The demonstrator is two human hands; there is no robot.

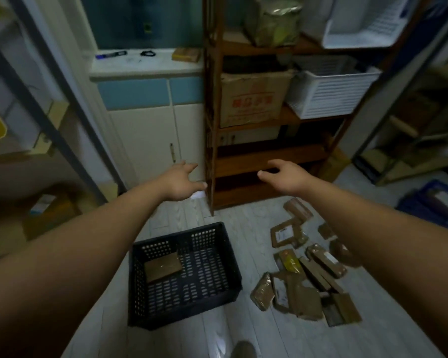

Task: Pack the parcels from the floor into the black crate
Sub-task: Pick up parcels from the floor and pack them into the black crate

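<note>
Both hands, left hand (183,180) and right hand (285,177), extend forward with relaxed fingers, holding nothing. The black perforated plastic crate (233,270) on the pale floor (243,220) contains one brown parcel (163,266). Remaining brown parcels (308,275) lie just beside its right.

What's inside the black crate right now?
One flat brown parcel lies in the black crate, toward its far-left corner; the visible floor elsewhere is bare. The near wall may hide a strip of floor.
</note>
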